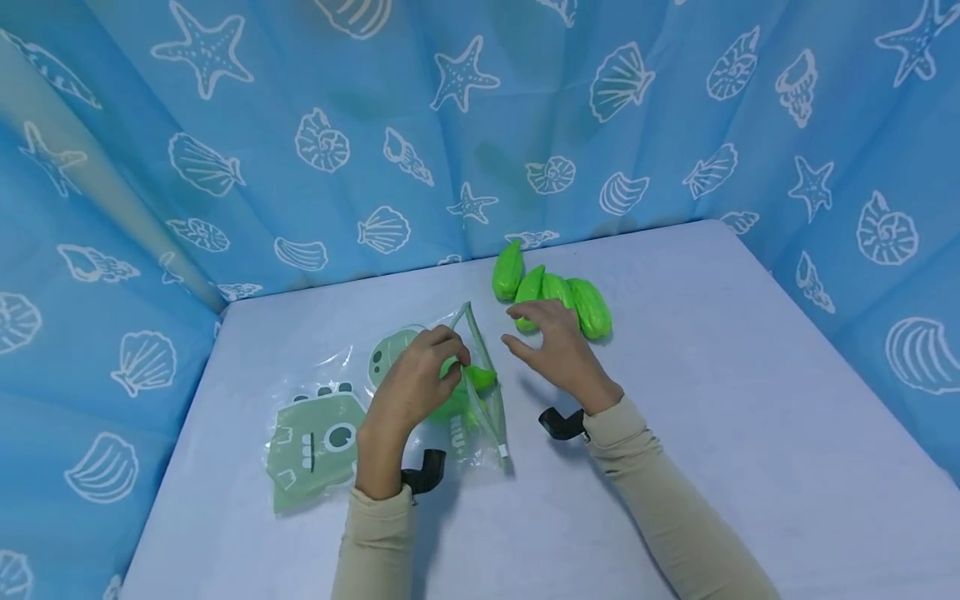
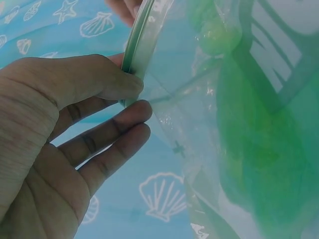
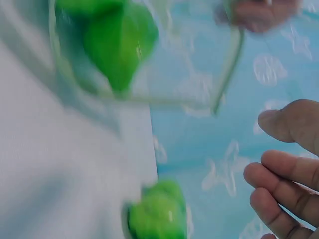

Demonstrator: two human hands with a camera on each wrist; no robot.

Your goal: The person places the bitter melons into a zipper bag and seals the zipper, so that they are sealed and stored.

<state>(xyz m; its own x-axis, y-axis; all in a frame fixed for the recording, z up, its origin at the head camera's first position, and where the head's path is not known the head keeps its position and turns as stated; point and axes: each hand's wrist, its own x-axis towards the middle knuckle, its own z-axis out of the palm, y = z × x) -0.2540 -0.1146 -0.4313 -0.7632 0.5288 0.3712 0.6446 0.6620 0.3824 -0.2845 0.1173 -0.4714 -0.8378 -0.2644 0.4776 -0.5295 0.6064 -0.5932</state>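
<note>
My left hand (image 1: pixel 416 379) pinches the rim of a clear zip bag (image 1: pixel 459 433) with green cartoon figures printed on it. In the left wrist view, thumb and index finger hold the green zip edge (image 2: pixel 137 45) while the other fingers extend. Bright green, long pointed pieces (image 1: pixel 482 378), like toy vegetables, lie inside, one near the parted mouth. My right hand (image 1: pixel 555 346) hovers with fingers spread, right of the mouth, holding nothing; in the right wrist view its fingers (image 3: pixel 284 174) are apart from everything. Just beyond it lie several loose green pieces (image 1: pixel 592 308), partly hidden by that hand.
A white-covered table (image 1: pixel 712 400) carries everything. Around its back and sides hangs a blue curtain (image 1: pixel 525 108) with white shell and starfish prints. Dark wrist mounts (image 1: pixel 425 472) sit on both forearms. The bag's white slider (image 1: pixel 502 451) is at its near corner.
</note>
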